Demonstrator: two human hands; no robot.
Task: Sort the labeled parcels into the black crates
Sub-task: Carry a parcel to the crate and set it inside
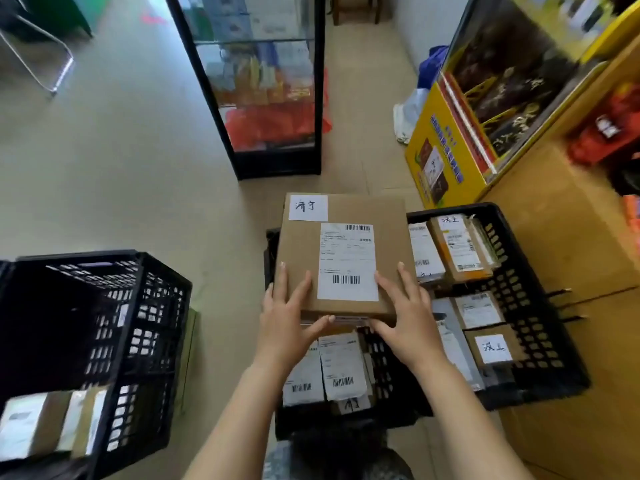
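Observation:
A flat brown cardboard parcel (301, 251) with a white shipping label and a handwritten white tag hangs level over the middle black crate (382, 362). My left hand (285, 313) grips its near left edge, fingers on top and thumb underneath. My right hand (407, 313) grips the near right edge the same way. Below it, the middle crate holds several white and brown labeled parcels (341, 370). The right black crate (530, 299) holds more tagged parcels (460, 249). The left black crate (114, 327) has a few parcels (45, 420) at its bottom.
A glass display cabinet with a black frame (273, 98) stands on the tiled floor ahead. A yellow display stand (446, 150) and a wooden counter (568, 220) line the right side. A metal chair leg (52, 71) is far left. Bare floor (121, 168) lies ahead left.

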